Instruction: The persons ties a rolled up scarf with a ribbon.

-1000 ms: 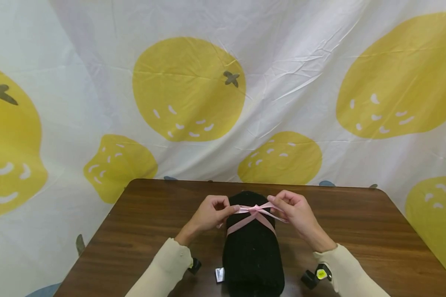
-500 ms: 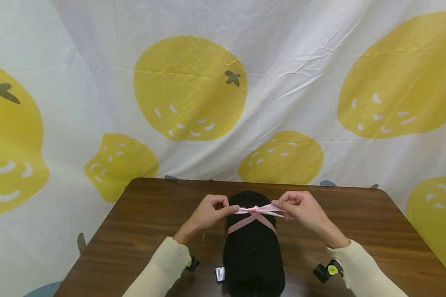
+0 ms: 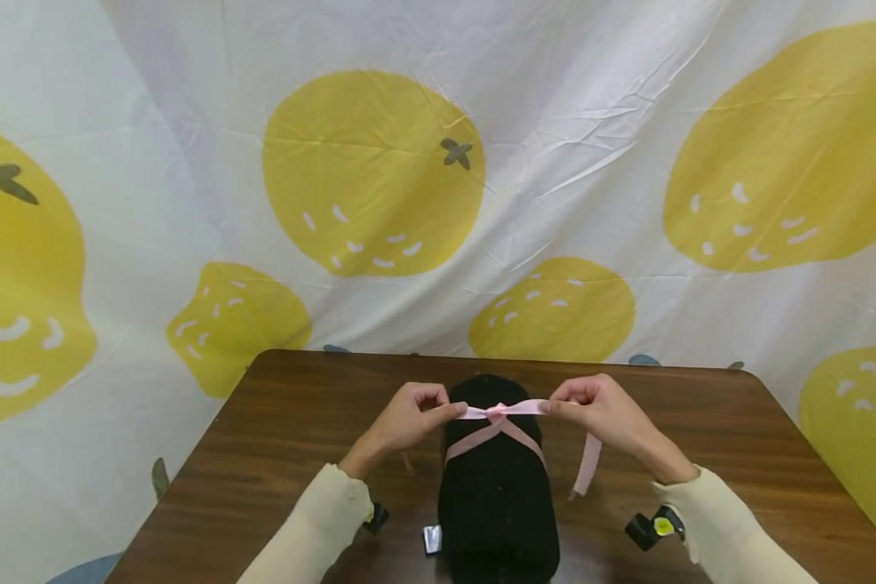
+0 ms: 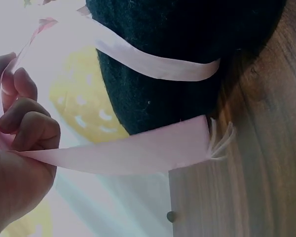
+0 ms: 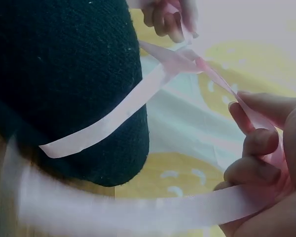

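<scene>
A long, rounded black object with a fuzzy fabric surface [image 3: 496, 503] lies lengthwise on the table. A pink ribbon [image 3: 470, 442] wraps around it and crosses on top, where a knot [image 3: 496, 414] sits. My left hand [image 3: 407, 420] pinches the ribbon just left of the knot, between thumb and curled fingers. On the other side, my right hand [image 3: 604, 418] pinches the ribbon too, and the stretch between both hands looks taut. One ribbon tail [image 3: 588, 466] dangles below the right hand. In the left wrist view another tail [image 4: 123, 150], frayed at its tip, trails from the left hand.
The brown wooden table [image 3: 299, 487] ends at a back edge close beyond the black object. Behind hangs a white curtain [image 3: 540, 186] printed with yellow fruit. A small silvery-white tag [image 3: 432, 539] sticks out at the object's left side.
My right hand has moved to the right, pulling the ribbon straighter, and the knot looks smaller. A tail now hangs free below that hand. My left hand has stayed nearly still.
</scene>
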`<state>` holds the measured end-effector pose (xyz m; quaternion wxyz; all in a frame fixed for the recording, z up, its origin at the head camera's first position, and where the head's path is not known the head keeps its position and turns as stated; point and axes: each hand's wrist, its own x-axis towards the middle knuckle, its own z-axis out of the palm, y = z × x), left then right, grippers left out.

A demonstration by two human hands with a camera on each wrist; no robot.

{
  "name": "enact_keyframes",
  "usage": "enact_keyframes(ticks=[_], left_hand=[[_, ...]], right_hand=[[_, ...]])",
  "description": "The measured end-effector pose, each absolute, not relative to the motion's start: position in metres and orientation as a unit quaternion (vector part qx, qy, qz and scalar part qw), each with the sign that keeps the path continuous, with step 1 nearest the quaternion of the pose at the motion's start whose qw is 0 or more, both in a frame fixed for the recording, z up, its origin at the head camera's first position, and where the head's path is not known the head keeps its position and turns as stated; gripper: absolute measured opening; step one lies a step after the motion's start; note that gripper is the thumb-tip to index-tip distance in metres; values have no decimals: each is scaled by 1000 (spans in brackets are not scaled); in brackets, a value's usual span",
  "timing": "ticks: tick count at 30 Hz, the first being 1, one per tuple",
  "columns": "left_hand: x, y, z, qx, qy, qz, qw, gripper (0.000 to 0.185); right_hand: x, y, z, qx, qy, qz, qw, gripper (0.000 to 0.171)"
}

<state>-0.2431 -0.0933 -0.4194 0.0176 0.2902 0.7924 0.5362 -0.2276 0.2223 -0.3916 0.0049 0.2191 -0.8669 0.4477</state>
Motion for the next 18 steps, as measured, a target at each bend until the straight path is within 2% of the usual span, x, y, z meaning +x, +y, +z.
enact_keyframes(ticks=[2,11,18], left_hand=[[-250,-94,-428,290,794,534,17,30],[-252,-94,-425,293,797,527,28,28],[-253,-97,-423,293,802,519,31,26]], right_hand=[[-227,223,-391,223,-865,450,5,12],[-228,226,-393,246,-833,495,-28,13],[-229,229,-396,252,-836,487,-30,12]])
